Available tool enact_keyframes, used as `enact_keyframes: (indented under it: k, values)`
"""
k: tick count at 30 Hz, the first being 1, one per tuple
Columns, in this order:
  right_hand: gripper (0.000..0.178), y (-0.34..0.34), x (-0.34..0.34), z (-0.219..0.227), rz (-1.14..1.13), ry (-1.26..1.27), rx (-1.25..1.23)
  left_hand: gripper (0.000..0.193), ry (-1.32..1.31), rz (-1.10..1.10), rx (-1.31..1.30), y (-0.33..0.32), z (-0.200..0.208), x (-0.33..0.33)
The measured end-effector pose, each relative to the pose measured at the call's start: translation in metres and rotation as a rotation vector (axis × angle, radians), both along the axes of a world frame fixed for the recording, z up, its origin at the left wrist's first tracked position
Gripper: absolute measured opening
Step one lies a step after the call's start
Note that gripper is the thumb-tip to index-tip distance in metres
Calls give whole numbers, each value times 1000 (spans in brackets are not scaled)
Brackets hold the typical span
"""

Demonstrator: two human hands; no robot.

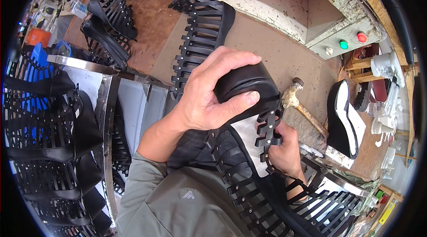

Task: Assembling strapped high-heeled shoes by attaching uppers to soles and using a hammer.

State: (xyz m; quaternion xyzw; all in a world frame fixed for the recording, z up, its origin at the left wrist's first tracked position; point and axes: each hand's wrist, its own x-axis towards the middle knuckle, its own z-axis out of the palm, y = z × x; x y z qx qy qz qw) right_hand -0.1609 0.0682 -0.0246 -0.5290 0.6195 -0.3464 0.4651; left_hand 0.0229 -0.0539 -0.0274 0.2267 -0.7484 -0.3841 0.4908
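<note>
A tall black gladiator sandal (246, 86) with rows of studded straps and a white strip inside is in front of my body. My left hand (207, 92) wraps round its smooth black rounded end, thumb on the near side and fingers over the top. Lower down, my right hand (284, 150) is closed on the strapped part, its fingers partly hidden behind the straps. The long strapped section spreads down toward the lower right. Just right of the held end, a hammer (309, 110) with a worn wooden handle lies on the worktable.
Another strappy sandal (200, 32) lies on the brown worktable (262, 36). A black wedge sole (340, 121) with a white face rests at the right, below a panel with green (343, 44) and red buttons (361, 37). Several sandals (49, 148) are piled at the left.
</note>
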Motion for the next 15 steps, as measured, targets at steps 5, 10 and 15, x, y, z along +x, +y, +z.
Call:
enact_keyframes:
  k: [5, 10, 15]
  values:
    - [31, -2, -3, -3, 28, -5, -30, 46, -78, 3, 45, 2, 11, 0]
    - [29, 1, -6, -5, 31, -11, -13, 50, -82, 6, 1, 4, 8, -4]
    - [25, -2, -9, -5, 67, 47, -59, 50, -103, -2, 11, 8, 10, -4]
